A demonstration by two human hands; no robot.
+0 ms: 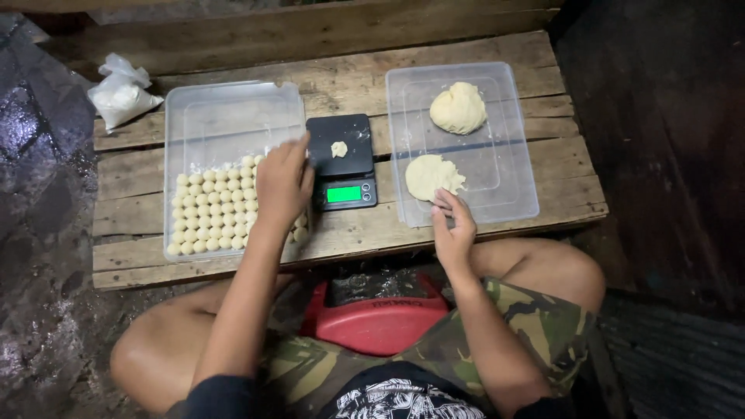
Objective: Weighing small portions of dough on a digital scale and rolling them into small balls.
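My left hand [282, 185] reaches into the left clear plastic tray [225, 109], fingers curled over the right end of rows of several small dough balls [211, 211]. My right hand [454, 229] rests at the front edge of the right clear tray [518, 155], its fingers pinched at the edge of a flattened dough piece [431, 176]. A larger round dough lump [459, 108] lies at the back of that tray. Between the trays stands a small black digital scale [341, 159] with a green lit display and a tiny dough bit [339, 149] on its platform.
Everything sits on a low wooden plank table [349, 233]. A knotted white plastic bag of powder [122, 95] lies at its back left corner. A red stool [376, 318] shows between my knees. Dark wet ground is to the left, a dark wall to the right.
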